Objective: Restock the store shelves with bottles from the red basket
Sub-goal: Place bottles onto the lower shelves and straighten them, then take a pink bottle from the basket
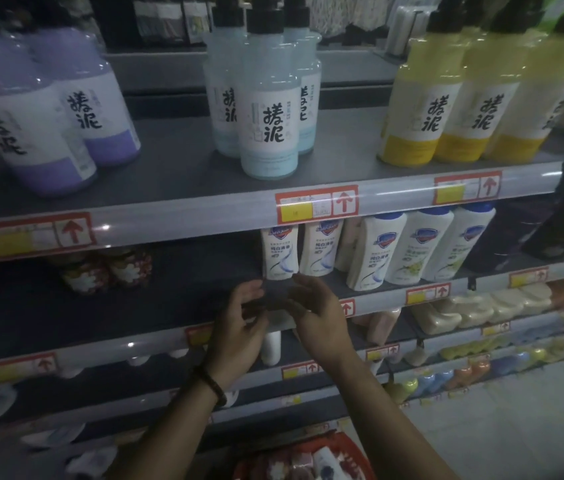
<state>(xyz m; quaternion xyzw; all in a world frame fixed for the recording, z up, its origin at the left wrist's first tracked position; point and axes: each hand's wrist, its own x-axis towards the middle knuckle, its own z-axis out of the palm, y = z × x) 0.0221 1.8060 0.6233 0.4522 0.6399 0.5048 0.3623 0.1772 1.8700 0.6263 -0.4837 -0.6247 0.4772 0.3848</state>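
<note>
— What takes up the most room?

— The top shelf (169, 188), grey and running the full width. Purple bottles (31, 126) stand at its left end, pale blue bottles (268, 112) in the middle near the front edge, and yellow bottles (422, 109) toward the right end. All are upright with black caps.

— And under it?

— The second shelf (135, 306). White bottles (370, 254) with blue caps stand in a row along its front edge, from the middle out to the right. Floral jars (107, 268) sit further back toward its left end.

— Where is the red basket (346, 441)?

— Down at the bottom of the view, between the two forearms. Only part of its rim shows, with basket bottles (322, 457) lying inside, too blurred to count.

— The hands?

— Both are up against the second shelf's front edge, just below the leftmost white bottle. The left hand (239, 327) and right hand (318, 320) face each other, fingers loosely curved and slightly spread. The fingertips are close together, but blur hides whether they touch or pinch anything.

— Anything smaller?

— A dark beaded bracelet (213, 384) on the left wrist, and red-and-yellow price tags (315, 206) on the shelf rails.
</note>
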